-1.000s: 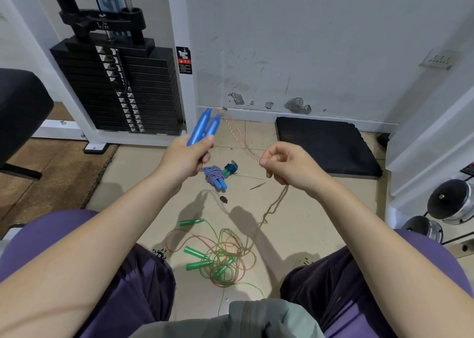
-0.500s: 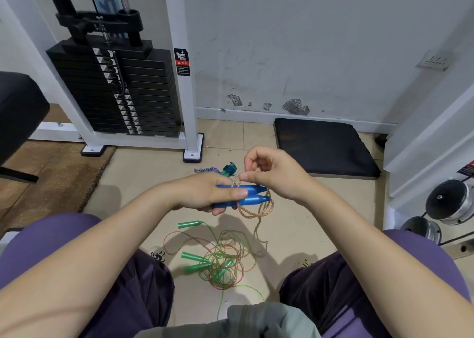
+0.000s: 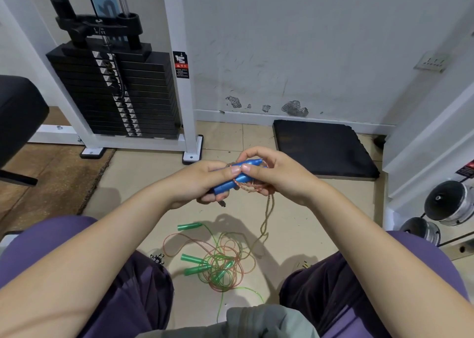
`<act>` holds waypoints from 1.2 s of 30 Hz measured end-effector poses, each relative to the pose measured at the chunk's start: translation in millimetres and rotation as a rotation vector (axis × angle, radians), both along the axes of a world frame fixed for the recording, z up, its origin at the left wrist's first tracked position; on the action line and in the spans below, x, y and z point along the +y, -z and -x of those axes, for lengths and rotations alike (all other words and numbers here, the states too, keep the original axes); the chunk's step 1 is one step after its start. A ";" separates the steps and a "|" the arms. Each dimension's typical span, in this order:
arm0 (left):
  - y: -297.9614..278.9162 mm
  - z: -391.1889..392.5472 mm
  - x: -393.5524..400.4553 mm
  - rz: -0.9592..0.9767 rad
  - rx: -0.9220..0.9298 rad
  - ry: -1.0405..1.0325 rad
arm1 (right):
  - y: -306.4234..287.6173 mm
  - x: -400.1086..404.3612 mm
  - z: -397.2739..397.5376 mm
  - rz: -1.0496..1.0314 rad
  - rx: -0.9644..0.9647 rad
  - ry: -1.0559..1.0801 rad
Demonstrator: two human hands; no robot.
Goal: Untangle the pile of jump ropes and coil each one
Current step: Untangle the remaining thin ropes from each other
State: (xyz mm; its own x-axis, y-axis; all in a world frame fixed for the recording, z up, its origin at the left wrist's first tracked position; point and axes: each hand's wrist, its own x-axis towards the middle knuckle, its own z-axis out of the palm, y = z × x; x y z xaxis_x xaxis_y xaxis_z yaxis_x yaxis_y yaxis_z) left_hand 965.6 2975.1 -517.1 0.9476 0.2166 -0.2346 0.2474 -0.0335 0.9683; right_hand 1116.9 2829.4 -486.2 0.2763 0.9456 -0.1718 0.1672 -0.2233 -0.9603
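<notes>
My left hand (image 3: 202,181) grips two blue jump-rope handles (image 3: 239,176) held side by side, pointing right. My right hand (image 3: 277,176) pinches the orange rope (image 3: 252,187) against the handles, where a few loops are wound around them. The rope's loose length hangs down from my right hand to the floor. On the floor between my knees lies a tangled pile (image 3: 223,263) of green and orange rope with several green handles (image 3: 189,226). The wound blue rope bundle seen earlier is hidden behind my hands.
A black weight stack (image 3: 115,94) in a white frame stands at the back left. A black foam mat (image 3: 323,147) lies against the wall at the right. Dumbbells (image 3: 448,204) sit on a rack at the far right. A black seat (image 3: 18,112) is at the left edge.
My left hand came down from an upright hold and turned the blue handles sideways. My right hand moved in to them and has laid loops of orange rope around the handles.
</notes>
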 end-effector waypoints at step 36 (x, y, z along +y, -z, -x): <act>2.9 -1.7 -4.7 -0.149 0.169 0.251 | 13.0 6.9 -5.9 -0.139 -0.279 0.177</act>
